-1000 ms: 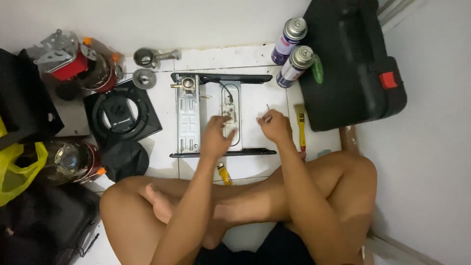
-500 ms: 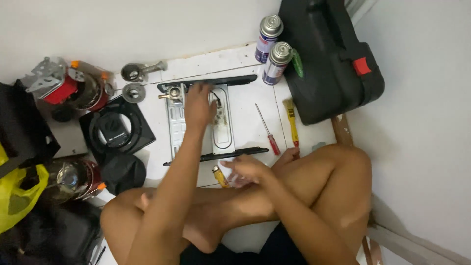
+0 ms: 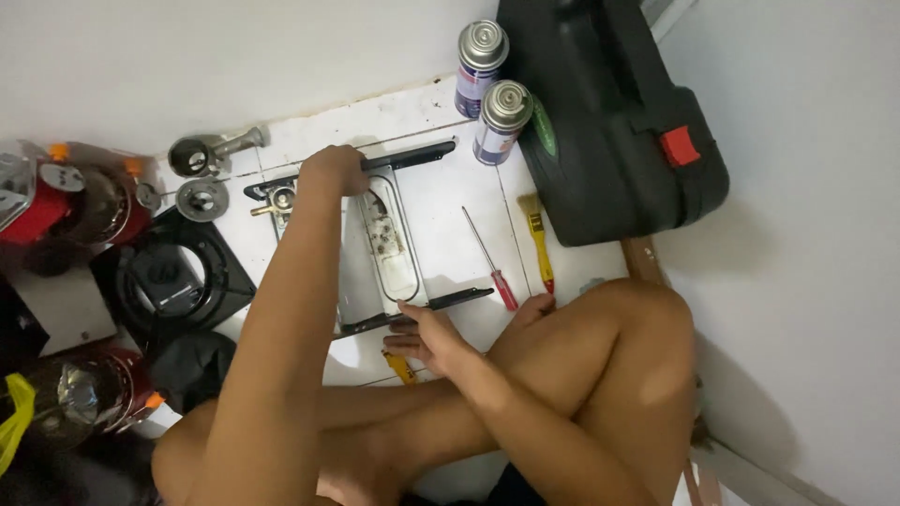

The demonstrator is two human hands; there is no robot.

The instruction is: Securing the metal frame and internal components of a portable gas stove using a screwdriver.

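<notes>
Red-handled screwdriver (image 3: 488, 258), yellow brush (image 3: 537, 239), black case (image 3: 609, 122) (red latch (image 3: 681, 146))

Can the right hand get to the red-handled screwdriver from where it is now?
Probably yes. The right hand rests at the near edge of the metal stove frame, and the red-handled screwdriver lies on bare white floor just beside it, handle end nearest. Nothing lies between them; the raised knee sits close but clear.

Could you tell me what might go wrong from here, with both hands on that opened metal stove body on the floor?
The left hand grips the far end of the stove body and the right hand its near edge; bare sheet-metal edges could cut fingers. The red-handled screwdriver and the yellow-handled brush lie loose beside the bare knee, so a shift might knock or press on them. Two gas canisters stand upright close by and could topple if the body swings.
</notes>
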